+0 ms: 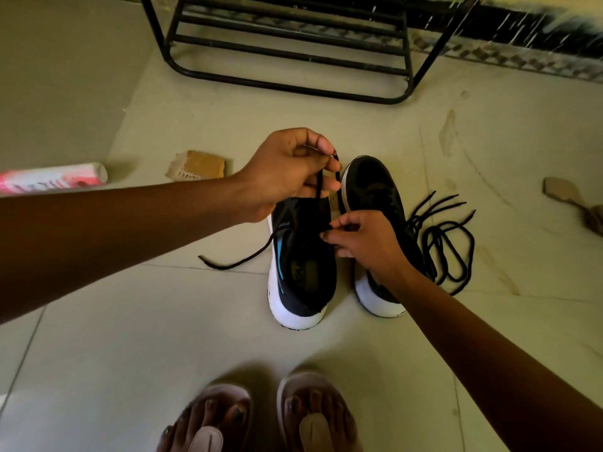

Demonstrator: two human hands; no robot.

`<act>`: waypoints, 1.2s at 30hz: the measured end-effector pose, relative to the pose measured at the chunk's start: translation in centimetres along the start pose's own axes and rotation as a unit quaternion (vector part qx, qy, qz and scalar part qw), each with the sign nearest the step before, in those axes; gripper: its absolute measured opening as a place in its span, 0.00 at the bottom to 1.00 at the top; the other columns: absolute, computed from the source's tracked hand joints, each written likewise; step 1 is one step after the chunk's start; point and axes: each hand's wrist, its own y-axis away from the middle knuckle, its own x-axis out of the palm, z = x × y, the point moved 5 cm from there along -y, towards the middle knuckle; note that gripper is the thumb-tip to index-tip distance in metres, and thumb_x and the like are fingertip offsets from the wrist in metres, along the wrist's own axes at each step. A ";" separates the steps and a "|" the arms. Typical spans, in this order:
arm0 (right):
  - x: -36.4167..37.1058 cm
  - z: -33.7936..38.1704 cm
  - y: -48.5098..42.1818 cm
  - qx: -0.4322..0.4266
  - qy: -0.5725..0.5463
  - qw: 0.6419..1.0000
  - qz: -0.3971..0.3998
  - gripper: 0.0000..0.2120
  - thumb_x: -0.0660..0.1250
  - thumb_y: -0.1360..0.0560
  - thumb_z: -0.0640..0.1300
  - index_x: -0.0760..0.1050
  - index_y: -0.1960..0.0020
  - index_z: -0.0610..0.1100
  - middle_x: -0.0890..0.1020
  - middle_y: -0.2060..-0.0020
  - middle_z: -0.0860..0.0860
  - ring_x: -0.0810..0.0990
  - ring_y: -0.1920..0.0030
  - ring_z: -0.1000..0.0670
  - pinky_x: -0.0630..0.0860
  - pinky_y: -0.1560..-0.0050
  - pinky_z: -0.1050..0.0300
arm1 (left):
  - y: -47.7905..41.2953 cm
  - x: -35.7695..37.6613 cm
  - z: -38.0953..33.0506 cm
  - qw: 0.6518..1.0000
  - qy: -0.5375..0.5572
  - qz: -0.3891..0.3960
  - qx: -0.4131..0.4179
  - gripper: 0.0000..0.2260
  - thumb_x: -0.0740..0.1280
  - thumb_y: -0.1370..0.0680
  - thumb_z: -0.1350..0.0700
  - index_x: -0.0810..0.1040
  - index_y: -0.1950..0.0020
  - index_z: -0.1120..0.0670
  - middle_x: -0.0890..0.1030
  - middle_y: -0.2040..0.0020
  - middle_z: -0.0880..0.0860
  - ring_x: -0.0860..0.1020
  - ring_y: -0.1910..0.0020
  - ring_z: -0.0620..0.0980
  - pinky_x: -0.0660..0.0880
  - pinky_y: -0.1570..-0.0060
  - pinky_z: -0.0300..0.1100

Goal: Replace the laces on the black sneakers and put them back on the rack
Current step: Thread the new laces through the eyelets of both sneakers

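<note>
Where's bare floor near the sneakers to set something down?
Free: tiles between the rack and the toes, and between the heels and the sandals. Crowded: loose laces beside the right sneaker; the lace trails left of the left sneaker.

1. Single view: 1 wide-angle camera worn on the person's head, facing forward and tilted steeply down at the tiled floor (163,321).
2. Close range: the lace (317,187), pinched by the left hand (287,171) and the right hand (365,239), sits at frame centre above the 2 black sneakers (303,275). The forearms reach in from the near left and near right.
3. Near edge: the wearer's own sandalled feet (316,415), seen almost from straight above.
4. Far edge: the lower bars of the black rack (287,57), cropped at the top. Lines bow outward and the far right corner is smeared.
</note>
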 end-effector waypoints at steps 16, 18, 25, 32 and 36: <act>0.3 -0.2 -0.1 0.057 -0.049 0.996 0.037 0.09 0.71 0.28 0.36 0.77 0.63 0.46 0.80 0.64 0.50 0.81 0.58 0.51 0.79 0.50 0.53 | -0.1 -3.4 2.8 0.987 -0.093 -0.114 -0.067 0.11 0.59 0.22 0.67 0.75 0.58 0.53 0.80 0.62 0.50 0.68 0.80 0.40 0.67 0.74 0.35; 0.1 0.0 0.1 0.040 -0.044 0.997 0.045 0.07 0.73 0.29 0.38 0.77 0.62 0.47 0.81 0.63 0.50 0.81 0.58 0.51 0.80 0.52 0.54 | 0.0 -3.1 2.9 0.989 -0.096 -0.094 -0.067 0.11 0.58 0.22 0.67 0.74 0.58 0.54 0.80 0.62 0.51 0.70 0.78 0.40 0.69 0.75 0.34; -1.2 1.6 -0.3 -0.057 -0.008 0.998 0.014 0.12 0.61 0.23 0.34 0.79 0.50 0.48 0.82 0.60 0.54 0.76 0.65 0.58 0.72 0.65 0.68 | 0.1 -2.0 3.6 0.956 -0.292 0.012 0.041 0.07 0.65 0.23 0.63 0.80 0.53 0.53 0.78 0.63 0.44 0.74 0.73 0.35 0.69 0.69 0.25; -1.7 1.7 -0.1 -0.042 -0.117 0.992 -0.033 0.13 0.71 0.30 0.31 0.72 0.56 0.45 0.81 0.63 0.44 0.82 0.64 0.52 0.79 0.66 0.64 | 0.8 -0.6 5.2 0.833 -0.535 0.104 0.097 0.17 0.70 0.27 0.51 0.77 0.38 0.45 0.72 0.53 0.49 0.68 0.60 0.42 0.63 0.61 0.38; -1.5 1.2 -0.2 -0.043 -0.114 0.991 -0.051 0.09 0.73 0.31 0.34 0.75 0.62 0.44 0.80 0.69 0.48 0.81 0.68 0.54 0.78 0.66 0.65 | 0.6 -0.2 5.7 0.812 -0.565 0.095 0.112 0.16 0.68 0.26 0.49 0.77 0.38 0.43 0.65 0.54 0.49 0.66 0.54 0.45 0.61 0.59 0.38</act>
